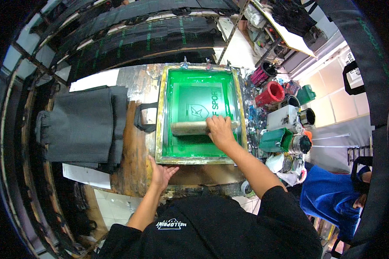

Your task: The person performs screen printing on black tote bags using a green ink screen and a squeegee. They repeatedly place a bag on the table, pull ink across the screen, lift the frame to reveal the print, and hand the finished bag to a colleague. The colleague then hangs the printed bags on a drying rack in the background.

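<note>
My right hand [221, 131] is closed on the right part of a wooden squeegee [189, 128], which lies across the green-inked mesh of a screen printing frame [158, 129]. A shield emblem and dark lettering show through the mesh above the squeegee. My left hand [161, 175] is at the frame's near left corner, thumb up and fingers spread; whether it touches the frame I cannot tell. Out from under the frame's left side sticks a black fabric handle loop [143, 116]; whatever it belongs to is hidden beneath the frame.
A stack of black fabric bags [80, 125] lies on the left of the worn table [134, 172]. Clamps [208, 64] line the frame's far edge. A red ink pot [272, 93] and a green container [274, 140] crowd the right. A person in blue [328, 194] is at lower right.
</note>
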